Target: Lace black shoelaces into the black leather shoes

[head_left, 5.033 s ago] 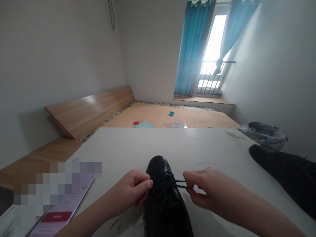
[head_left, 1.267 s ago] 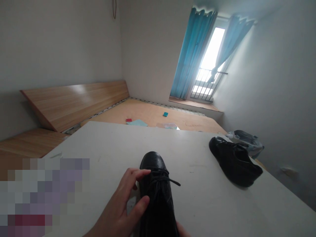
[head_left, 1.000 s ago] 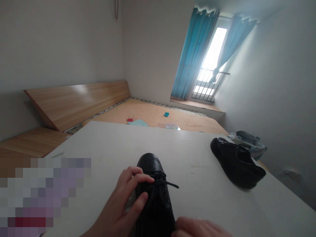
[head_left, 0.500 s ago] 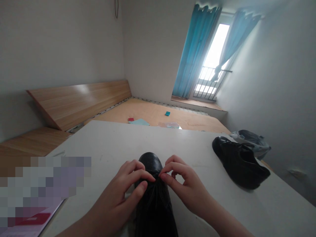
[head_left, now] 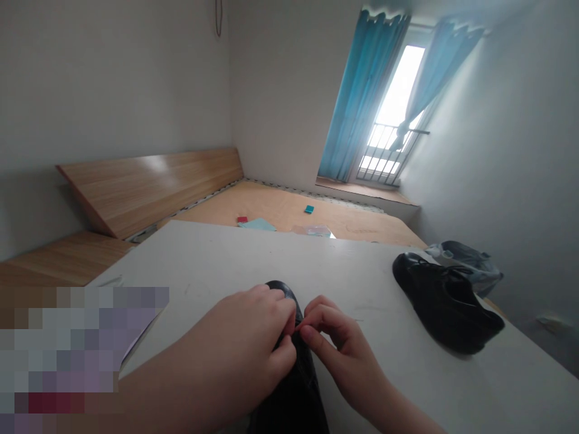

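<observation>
A black leather lace-up shoe lies on the white table with its toe pointing away from me. My left hand closes over the top of the shoe and hides most of the lacing. My right hand sits just to the right of it, with thumb and forefinger pinched together at the lacing. The black shoelace is barely visible between my fingers, and the knot is hidden. A second black leather shoe lies on its side at the table's right, out of reach of my fingers.
The white table fills the lower view. A pixelated patch covers its lower left corner. A crumpled plastic bag is beyond the second shoe. Past the far edge stands a wooden bed platform with several small coloured items.
My left hand has moved over the lacing and now hides the shoe's front. My right fingers have moved slightly lower. The view has shifted a little.
</observation>
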Tool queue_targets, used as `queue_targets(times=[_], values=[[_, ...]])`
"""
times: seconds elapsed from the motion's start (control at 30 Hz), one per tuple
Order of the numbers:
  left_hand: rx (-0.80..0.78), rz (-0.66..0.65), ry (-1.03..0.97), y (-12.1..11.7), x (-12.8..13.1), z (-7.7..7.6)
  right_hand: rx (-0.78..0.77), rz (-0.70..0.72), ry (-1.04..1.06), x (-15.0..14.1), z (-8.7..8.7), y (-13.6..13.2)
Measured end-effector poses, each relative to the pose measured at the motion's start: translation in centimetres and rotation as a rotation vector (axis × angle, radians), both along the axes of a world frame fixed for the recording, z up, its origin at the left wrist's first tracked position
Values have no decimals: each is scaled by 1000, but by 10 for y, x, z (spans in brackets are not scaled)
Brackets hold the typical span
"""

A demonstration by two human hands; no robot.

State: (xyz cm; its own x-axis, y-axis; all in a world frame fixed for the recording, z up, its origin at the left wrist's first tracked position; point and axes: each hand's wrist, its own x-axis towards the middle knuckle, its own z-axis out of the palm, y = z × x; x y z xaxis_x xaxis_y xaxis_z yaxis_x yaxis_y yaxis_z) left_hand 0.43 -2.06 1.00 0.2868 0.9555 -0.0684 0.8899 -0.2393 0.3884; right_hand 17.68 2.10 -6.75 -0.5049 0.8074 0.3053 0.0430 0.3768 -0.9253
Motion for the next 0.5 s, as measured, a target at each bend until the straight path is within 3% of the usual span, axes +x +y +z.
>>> queue_targets(times=[0.1, 0.23, 0.5], values=[[-10, -17, -51, -2, -3, -5, -40, 25, 5, 1, 2, 0], [-24, -23, -132, -3, -8, -14, -234, 46, 91, 5, 8, 4], [-33, -46, -104, 0, -7, -11, -665, -150, 569, 23, 21, 32]])
